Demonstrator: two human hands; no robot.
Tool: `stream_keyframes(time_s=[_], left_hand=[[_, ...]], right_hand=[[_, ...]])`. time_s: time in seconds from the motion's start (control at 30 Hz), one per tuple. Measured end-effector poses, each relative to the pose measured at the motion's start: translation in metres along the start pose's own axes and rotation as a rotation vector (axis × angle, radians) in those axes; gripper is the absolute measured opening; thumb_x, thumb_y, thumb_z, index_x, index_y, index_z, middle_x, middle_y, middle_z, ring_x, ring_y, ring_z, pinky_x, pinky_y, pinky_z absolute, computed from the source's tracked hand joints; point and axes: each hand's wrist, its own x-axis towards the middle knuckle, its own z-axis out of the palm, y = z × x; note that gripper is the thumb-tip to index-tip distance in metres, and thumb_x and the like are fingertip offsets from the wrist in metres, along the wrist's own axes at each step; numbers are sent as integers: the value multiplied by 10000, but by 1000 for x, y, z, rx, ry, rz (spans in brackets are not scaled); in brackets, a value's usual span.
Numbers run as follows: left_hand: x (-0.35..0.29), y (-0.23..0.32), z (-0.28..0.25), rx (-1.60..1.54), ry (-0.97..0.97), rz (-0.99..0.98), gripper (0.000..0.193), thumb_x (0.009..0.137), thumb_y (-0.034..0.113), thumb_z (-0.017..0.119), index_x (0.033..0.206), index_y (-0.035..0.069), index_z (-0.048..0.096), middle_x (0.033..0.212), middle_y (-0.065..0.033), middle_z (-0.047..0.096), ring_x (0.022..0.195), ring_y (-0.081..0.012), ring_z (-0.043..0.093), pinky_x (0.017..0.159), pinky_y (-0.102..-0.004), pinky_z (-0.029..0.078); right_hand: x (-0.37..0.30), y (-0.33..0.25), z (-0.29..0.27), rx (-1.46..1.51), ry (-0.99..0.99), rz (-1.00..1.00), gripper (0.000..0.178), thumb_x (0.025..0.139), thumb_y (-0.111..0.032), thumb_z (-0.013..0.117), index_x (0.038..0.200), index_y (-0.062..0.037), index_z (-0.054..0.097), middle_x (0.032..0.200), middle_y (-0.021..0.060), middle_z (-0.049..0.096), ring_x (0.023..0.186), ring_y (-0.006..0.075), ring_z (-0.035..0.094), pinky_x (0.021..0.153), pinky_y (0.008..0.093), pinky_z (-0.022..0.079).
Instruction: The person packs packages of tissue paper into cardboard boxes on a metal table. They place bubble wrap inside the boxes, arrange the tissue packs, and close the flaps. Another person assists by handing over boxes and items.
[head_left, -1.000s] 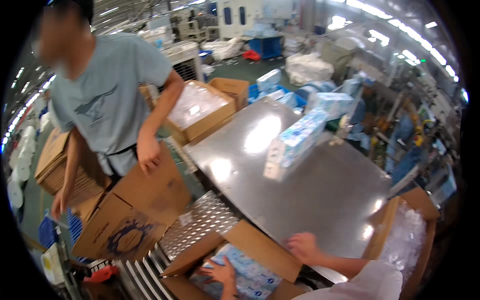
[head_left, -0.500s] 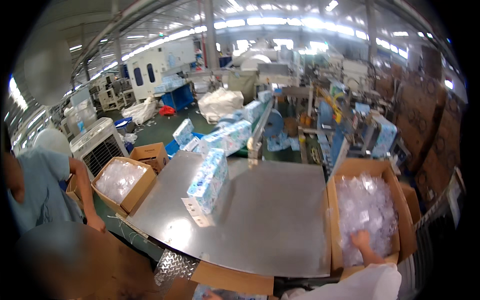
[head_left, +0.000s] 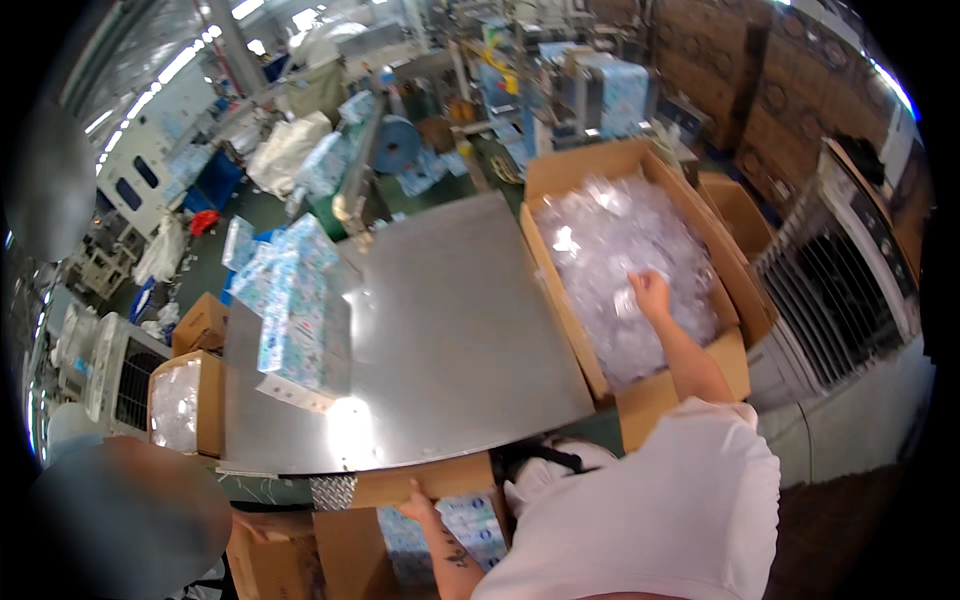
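My right hand [head_left: 650,292] reaches into a large open carton [head_left: 562,302] full of clear crinkly plastic pieces [head_left: 610,245]. Its fingers are pinched at one clear plastic piece [head_left: 625,302] on top of the heap. Low in the view, my left hand [head_left: 417,503] grips the edge of a cardboard flap [head_left: 455,480] at the table's near edge. Below that flap, an open box holds blue-and-white patterned packs [head_left: 470,528], partly hidden by my left forearm. A row of similar packs [head_left: 293,330] stands on the left part of the metal table [head_left: 450,330].
A conveyor [head_left: 360,175] meets the table's far edge. Beyond it are film rolls [head_left: 397,145] and machinery. To the left, a smaller carton [head_left: 208,405] holds clear plastic; a co-worker's hand [head_left: 262,525] is at a box. A large slatted fan unit [head_left: 840,300] stands at right.
The view has swung right and downward. My right hand has moved from the plastic's near end toward its middle. My left hand has come up from among the boxed packs to the flap.
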Motion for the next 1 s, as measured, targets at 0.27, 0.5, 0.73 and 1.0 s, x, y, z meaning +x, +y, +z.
stream_keyframes(time_s=[0.27,0.5,0.73,1.0], left_hand=[[6,9,-45,650,121,416,413,855,155,660,1171,-66,512,1188,-148,559,1003,-202,561,872,-332,455],[-98,119,7,25,-363,367,373,937,257,563,1218,24,486,1106,-87,560,993,-187,545,847,-318,460],[-103,120,-73,-401,-411,-212,783,888,649,372,1386,49,303,1295,-205,452,1135,-347,507,921,-519,432],[-129,46,-148,364,182,7,551,897,349,606,1252,-56,492,1173,-166,581,1033,-197,573,831,-306,481]], right_hand=[[27,15,-7,345,55,337,398,856,-402,642,858,-9,582,641,70,615,569,166,594,484,312,452],[-118,-234,27,1167,-1062,547,295,919,-358,576,965,-67,588,670,-14,536,512,57,479,431,216,375],[-322,-325,58,898,-2016,-801,388,924,-331,538,1193,-51,557,976,147,621,887,292,592,784,390,482],[-371,-376,161,680,-1904,-1268,452,836,-240,591,1194,23,504,1172,247,499,1090,374,495,921,429,417]])
